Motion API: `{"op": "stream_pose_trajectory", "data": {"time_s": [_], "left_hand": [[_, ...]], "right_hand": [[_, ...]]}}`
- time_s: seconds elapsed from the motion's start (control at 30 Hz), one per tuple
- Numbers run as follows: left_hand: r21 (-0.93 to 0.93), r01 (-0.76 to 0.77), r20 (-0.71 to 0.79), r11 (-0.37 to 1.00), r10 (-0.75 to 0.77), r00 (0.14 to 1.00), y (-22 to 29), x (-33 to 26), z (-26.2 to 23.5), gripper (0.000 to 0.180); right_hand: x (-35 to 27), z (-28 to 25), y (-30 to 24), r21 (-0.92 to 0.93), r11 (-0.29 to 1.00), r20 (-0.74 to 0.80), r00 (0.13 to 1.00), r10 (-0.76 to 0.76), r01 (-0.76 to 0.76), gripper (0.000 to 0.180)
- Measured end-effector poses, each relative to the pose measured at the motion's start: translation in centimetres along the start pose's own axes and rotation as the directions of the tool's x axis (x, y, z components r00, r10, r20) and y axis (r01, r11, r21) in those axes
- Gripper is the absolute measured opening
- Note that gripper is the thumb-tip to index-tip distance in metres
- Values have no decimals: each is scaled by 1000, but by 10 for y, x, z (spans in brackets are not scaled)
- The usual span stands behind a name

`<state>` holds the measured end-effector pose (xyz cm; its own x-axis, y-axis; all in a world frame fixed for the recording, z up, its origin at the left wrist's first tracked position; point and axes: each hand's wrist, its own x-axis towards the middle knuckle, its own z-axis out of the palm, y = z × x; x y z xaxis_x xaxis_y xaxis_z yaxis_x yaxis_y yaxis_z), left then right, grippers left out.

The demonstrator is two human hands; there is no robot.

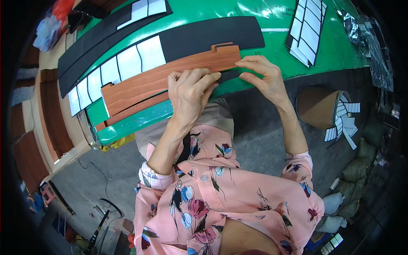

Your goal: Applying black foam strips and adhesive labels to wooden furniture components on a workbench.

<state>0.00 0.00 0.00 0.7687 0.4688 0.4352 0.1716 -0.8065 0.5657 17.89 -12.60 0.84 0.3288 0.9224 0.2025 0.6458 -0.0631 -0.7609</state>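
Observation:
A wood-grain brown panel point(144, 80) with small notches near its ends lies on a green table point(250, 87). Along its near edge runs a narrow brown strip point(138, 109), which passes under my left hand point(189, 91). That hand is closed, fingers curled at the panel's near edge, its thumb tucked by the forefinger. A short dark strip point(229, 77) shows to its right; whether it joins the brown strip is hidden. At the panel's right end is my right hand point(264, 77). Its fingertips meet the corner, while the thumb stays apart below, with nothing visible between.
Behind the panel lie black sheets point(204, 36) with white backing pieces point(129, 61). More white pieces point(307, 27) sit at the far right, beside clear plastic wrap point(376, 59). A brown bin point(316, 106) with white scraps stands on the floor at right. Brown boards point(55, 114) line the left.

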Motion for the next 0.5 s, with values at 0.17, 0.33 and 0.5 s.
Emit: {"op": "stream_pose_trajectory", "data": {"time_s": [0.17, 0.33, 0.5], "left_hand": [[104, -130, -44, 986, 135, 990, -5, -4, 7, 23], [138, -200, -29, 970, 206, 978, -6, -5, 10, 25], [115, -174, -25, 978, 178, 984, -4, -2, 7, 25]], "right_hand": [[-14, 15, 3, -250, 941, -94, 961, -258, 228, 28], [-21, 28, 5, -337, 919, -201, 938, -281, 203, 29], [-12, 25, 7, -110, 982, -179, 969, -172, 154, 28]]}}
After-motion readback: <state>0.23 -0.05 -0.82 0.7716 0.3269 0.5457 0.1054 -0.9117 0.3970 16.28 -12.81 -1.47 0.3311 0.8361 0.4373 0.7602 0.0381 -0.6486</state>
